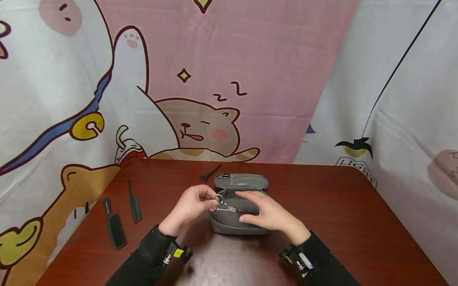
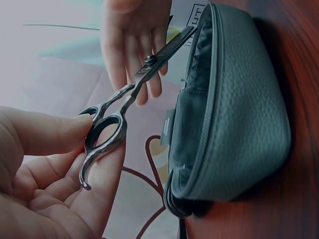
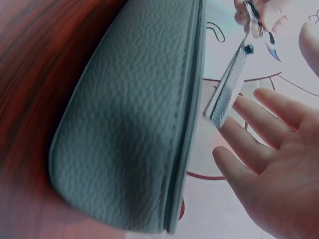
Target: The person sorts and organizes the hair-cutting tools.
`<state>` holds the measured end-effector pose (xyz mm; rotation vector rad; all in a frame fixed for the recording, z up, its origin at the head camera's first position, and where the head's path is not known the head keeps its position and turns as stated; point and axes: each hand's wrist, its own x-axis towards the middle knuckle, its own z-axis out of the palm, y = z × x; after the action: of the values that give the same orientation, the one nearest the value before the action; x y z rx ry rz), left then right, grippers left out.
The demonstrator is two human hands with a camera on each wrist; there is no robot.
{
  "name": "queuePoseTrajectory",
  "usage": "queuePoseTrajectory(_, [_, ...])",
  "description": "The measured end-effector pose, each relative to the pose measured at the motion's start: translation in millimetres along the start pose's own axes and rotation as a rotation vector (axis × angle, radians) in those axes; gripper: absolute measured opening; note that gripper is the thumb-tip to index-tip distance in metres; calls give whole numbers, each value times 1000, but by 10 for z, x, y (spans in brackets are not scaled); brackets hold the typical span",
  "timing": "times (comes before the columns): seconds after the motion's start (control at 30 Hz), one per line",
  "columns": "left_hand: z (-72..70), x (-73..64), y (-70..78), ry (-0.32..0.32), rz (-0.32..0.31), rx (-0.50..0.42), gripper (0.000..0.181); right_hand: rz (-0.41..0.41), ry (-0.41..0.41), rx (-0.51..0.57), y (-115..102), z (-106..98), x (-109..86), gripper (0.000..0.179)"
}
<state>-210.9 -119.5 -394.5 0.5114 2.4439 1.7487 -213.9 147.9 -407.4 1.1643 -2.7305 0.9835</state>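
Observation:
My left hand (image 1: pixel 195 204) pinches thinning scissors (image 2: pixel 144 74) by their finger rings, thumb against one ring. Their toothed blades point to the right, over the opening of a grey zip case (image 1: pixel 232 224). The case stands with its lid raised at the back, and a dark lining shows inside in the left wrist view. My right hand (image 1: pixel 268 210) hovers over the right side of the case, fingers extended and thumb apart. In the right wrist view its fingertips are close to the comb-like blade tips.
Left on the brown table (image 1: pixel 322 206) lie a wide dark comb (image 1: pixel 116 230) and a narrower comb (image 1: pixel 135 208) with a thin handle. A dark hair clip (image 1: pixel 205 176) lies behind the case. A printed cloth (image 1: pixel 279 79) hangs behind the table.

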Motion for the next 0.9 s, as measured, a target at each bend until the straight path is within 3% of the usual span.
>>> queuePoseTrajectory(0.3, [-115,-68,-125,51,-35,-35,8,19,54,18,225,-62,-53,74])
queuePoseTrajectory(0.6, [-219,-134,-188,64,-76,-73,10,126,80,34,434,-138,-84,76])
queuePoseTrajectory(0.9, [-343,-183,-251,82,-70,-70,10,203,103,51,620,-208,-59,76])
